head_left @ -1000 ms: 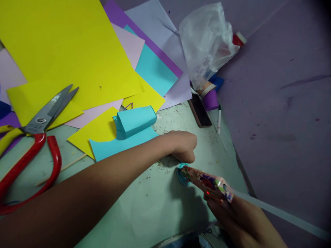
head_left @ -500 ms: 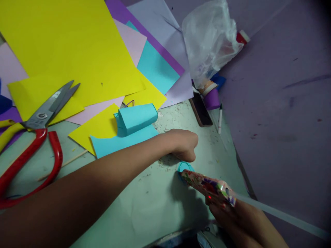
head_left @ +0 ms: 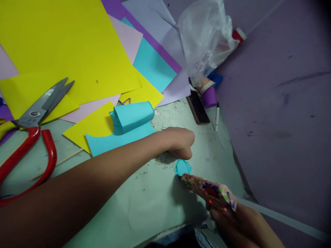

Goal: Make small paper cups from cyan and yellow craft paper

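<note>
A small turquoise paper circle (head_left: pixel 183 167), with a darker line around its rim, lies flat on the table. My left hand (head_left: pixel 181 142) is closed just beyond its upper edge, fingers curled under, so anything they pinch is hidden. Wrapped around the handle of a glue gun (head_left: pixel 207 189) is my right hand (head_left: pixel 235 220). The gun has a floral covering, a small red light and a long translucent glue stick trailing from its back. Its nozzle is at the circle's lower edge; whether it touches cannot be made out. Behind my left forearm rests a folded turquoise paper tube (head_left: pixel 133 116).
Large red-handled scissors (head_left: pixel 38 113) lie partly open on the left, over yellow paper (head_left: pixel 67 44). Further back are a plastic bag (head_left: pixel 207 38), a phone (head_left: pixel 198 107), a purple cup (head_left: pixel 209 97) and a marker (head_left: pixel 217 117). A wall (head_left: pixel 279 103) borders the right side.
The glue gun's nozzle has drawn back toward the circle's lower rim, exposing more of the circle. The whole view has shifted slightly; my left hand keeps its closed pose.
</note>
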